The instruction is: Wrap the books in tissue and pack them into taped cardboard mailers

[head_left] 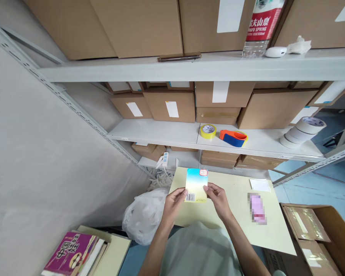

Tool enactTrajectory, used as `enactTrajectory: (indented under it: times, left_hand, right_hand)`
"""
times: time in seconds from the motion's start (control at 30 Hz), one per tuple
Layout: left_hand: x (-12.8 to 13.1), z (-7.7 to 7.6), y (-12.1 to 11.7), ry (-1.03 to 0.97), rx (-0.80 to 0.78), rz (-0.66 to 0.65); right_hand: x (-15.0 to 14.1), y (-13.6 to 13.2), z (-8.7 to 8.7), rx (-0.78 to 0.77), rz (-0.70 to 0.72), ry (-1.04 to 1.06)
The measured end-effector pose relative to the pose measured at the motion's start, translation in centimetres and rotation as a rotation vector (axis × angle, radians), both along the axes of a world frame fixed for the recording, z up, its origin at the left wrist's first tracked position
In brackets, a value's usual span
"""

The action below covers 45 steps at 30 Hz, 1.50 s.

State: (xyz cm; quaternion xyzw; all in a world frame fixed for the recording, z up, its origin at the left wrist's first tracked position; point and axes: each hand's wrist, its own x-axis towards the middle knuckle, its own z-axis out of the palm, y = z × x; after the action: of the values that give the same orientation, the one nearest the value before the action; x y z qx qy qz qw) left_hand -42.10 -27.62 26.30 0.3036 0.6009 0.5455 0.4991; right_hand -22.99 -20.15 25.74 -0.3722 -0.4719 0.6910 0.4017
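Note:
Over the table, a small thin booklet (196,184) is held up, its cover fading from blue to yellow. A barcode sits at its lower left and a red-framed sticker at its upper right. The left edge is pinched by my left hand (174,203), between thumb and fingers. My right hand (218,197) grips the opposite edge, thumb on the front. Below both lies the pale yellow tabletop (230,222). To the right on it are a white card or label sheet (260,185) and a blurred-out pink item (257,208).
Shelves ahead hold cardboard boxes (169,105), yellow tape (208,131), an orange-and-blue tape dispenser (233,138), white rolls (303,132) and a water bottle (261,28). A white plastic bag (146,214) and stacked books (71,253) are left; an open carton (337,230) stands right.

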Motion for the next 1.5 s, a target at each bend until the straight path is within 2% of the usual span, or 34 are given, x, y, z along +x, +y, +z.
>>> enactTrajectory:
  times: [0.1,0.2,0.27,0.37,0.5,0.67,0.9,1.0,1.17,1.27,1.37,1.5]
  left_hand:
    - [-0.4,-0.3,-0.1,0.042,0.015,0.012]
    - [-0.6,-0.8,-0.2,0.169,0.048,0.063]
    - [-0.3,-1.0,-0.4,0.272,0.093,0.113]
    - [0.7,-1.3,-0.7,0.443,0.179,0.132]
    - [2.5,-1.5,-1.4,0.551,0.242,0.043]
    - [3.3,-1.1,-2.4,0.525,0.219,0.023]
    - [2.6,-0.8,-2.7,0.480,0.141,0.015]
    - [1.7,-0.7,-2.5,0.471,0.116,0.054]
    - [-1.8,0.0,-1.9,0.182,0.007,0.171]
    - [-3.5,0.6,-1.9,0.081,0.011,0.193]
    - [-3.9,1.0,-2.1,0.069,0.027,0.198]
    - [-3.2,1.4,-2.4,-0.015,0.052,0.217]
  right_hand:
    - [-0.2,-0.1,-0.8,0.009,-0.033,0.000]
    - [-0.5,-0.1,-1.8,0.064,-0.184,-0.070]
    - [-1.1,-0.5,-2.3,0.084,-0.226,-0.099]
    - [-2.3,-1.4,-2.8,0.064,-0.145,-0.076]
    - [-3.7,-2.7,-3.0,0.041,-0.068,0.009]
    - [-3.6,-3.2,-3.1,0.005,-0.022,0.045]
    - [-3.3,-2.7,-3.4,-0.019,0.034,0.020]
    - [-3.2,-2.1,-3.3,-0.007,0.033,0.005]
    - [-1.9,-0.3,-2.0,0.015,0.001,-0.015]
    - [-1.1,0.5,-1.2,0.016,-0.005,-0.009]
    - [-0.8,0.8,-0.9,0.017,0.005,-0.010]
    - [-0.8,0.7,-0.7,0.015,0.010,-0.017]
